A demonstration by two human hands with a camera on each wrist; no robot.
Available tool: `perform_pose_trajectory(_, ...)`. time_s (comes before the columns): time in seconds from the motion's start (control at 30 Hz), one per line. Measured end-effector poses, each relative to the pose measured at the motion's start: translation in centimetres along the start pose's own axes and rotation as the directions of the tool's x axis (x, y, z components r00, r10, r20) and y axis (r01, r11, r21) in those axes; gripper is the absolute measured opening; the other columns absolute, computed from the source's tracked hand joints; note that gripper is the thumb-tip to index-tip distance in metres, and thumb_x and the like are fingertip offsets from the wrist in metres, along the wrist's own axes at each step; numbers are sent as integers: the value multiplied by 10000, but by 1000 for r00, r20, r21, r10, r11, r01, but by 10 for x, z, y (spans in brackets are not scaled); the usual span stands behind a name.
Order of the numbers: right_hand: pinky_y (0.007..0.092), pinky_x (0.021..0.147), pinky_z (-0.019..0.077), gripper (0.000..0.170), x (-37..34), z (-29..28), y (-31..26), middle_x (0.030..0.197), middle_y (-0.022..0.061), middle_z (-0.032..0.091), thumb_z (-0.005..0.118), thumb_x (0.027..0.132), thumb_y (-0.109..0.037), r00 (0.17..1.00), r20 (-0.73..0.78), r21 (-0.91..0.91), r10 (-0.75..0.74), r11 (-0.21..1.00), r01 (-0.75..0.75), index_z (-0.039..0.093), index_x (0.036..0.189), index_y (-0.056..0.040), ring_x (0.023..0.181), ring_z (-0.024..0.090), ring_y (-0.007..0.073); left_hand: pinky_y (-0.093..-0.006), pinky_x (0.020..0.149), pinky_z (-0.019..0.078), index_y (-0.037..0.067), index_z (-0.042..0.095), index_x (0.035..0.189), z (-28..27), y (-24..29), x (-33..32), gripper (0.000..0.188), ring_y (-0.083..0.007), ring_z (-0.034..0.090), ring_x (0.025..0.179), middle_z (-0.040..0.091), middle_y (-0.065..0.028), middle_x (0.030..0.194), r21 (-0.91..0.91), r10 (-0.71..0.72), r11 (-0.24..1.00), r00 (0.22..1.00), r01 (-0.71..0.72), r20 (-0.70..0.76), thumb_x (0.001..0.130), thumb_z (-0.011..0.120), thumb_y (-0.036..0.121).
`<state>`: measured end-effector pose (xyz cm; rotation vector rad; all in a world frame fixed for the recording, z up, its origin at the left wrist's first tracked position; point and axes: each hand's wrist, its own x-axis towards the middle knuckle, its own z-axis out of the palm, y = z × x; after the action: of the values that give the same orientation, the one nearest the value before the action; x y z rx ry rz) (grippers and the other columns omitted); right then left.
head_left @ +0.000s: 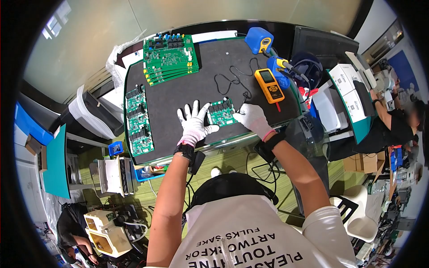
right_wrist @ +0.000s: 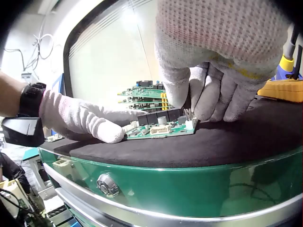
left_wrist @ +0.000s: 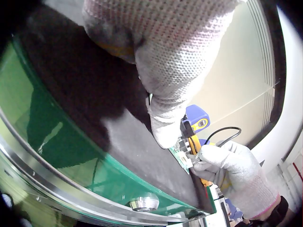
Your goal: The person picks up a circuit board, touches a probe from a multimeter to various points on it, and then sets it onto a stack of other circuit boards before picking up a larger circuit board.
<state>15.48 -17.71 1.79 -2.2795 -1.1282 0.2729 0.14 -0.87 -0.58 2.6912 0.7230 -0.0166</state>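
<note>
Your bench (right_wrist: pixel 218 189) has a green edge with a round silver fitting (right_wrist: pixel 108 185) set in it, and a dark mat (head_left: pixel 210 58) on top. Toward the far left you have a stack of green boards (head_left: pixel 172 60); down the left side runs a row of smaller boards (head_left: pixel 137 114). Near the front edge lies a single circuit board (head_left: pixel 221 115). To your right are a black cable (head_left: pixel 246 94), a yellow meter (head_left: pixel 269 87) and, at the back, a blue station (head_left: pixel 259 40).

2 hands (head_left: pixel 195 124), 1 PCB (head_left: pixel 221 117) btwn, 3 L-side PCBs (head_left: pixel 138 117), 1 meter (head_left: pixel 271 91).
</note>
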Motion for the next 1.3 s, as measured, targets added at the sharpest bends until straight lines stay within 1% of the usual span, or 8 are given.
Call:
perform_pose_trajectory(0.53,443,611,458,330,0,6,10,666,181,598,691,744,-345,998,-53,49,-44,998,46,613,691,-29,673,601,361,-575,1098,-50,311,334,1419,-1,1,0,987,-425,102,1398,204,-144,1521,15,-8,1000,1000,8,10,578,675,700)
perform_pose_trajectory(0.6,422,616,465,319,0,4,10,676,181,607,694,749,-333,999,-27,191,32,981,-26,633,714,-21,680,610,353,-574,1099,-50,312,339,1416,0,0,1,984,-424,101,1399,203,-146,1521,9,-7,1000,1000,7,8,577,679,696)
perform_pose_trajectory(0.83,377,619,472,328,4,-5,11,707,171,631,696,757,-328,999,6,204,54,978,-54,647,717,-6,686,630,317,-608,1085,-33,267,275,1446,-5,1,-4,1064,-432,129,1390,219,-153,1513,23,54,998,998,-54,-8,562,709,668)
perform_pose_trajectory(0.9,369,616,469,330,4,-7,11,716,164,637,686,765,-333,999,-46,272,8,962,5,667,747,-4,682,632,303,-621,1079,-9,241,260,1450,-10,1,-6,1102,-413,178,1383,250,-140,1500,31,93,995,995,-93,-19,536,766,591)
perform_pose_trajectory(0.97,356,633,470,317,5,-10,11,739,167,642,671,772,-325,1000,1,284,20,959,-19,685,788,-8,710,633,299,-614,1084,7,201,302,1431,-7,-3,-4,1067,-379,240,1371,318,-121,1471,-32,161,986,985,-164,-68,541,796,521)
perform_pose_trajectory(1.03,354,648,470,308,7,-14,11,764,165,650,654,780,-315,998,47,323,46,945,-59,689,799,-9,727,637,287,-544,1118,66,130,388,1376,1,-9,2,968,-302,376,1309,477,-86,1352,-91,282,951,948,-297,-145,562,805,446)
perform_pose_trajectory(1.1,351,659,471,303,10,-17,12,776,160,655,645,785,-308,998,53,328,41,943,-57,690,804,-9,737,639,277,-516,1125,106,135,398,1368,0,-10,4,944,-273,426,1271,519,-73,1300,-89,344,929,926,-360,-153,569,802,436)
perform_pose_trajectory(1.3,324,688,475,295,10,-21,3,809,143,670,628,801,-280,998,61,410,4,912,-29,689,846,5,762,645,240,-456,1119,217,35,425,1324,-29,-1,5,825,-295,498,1190,549,-163,1238,-40,395,916,914,-400,-98,665,738,419)
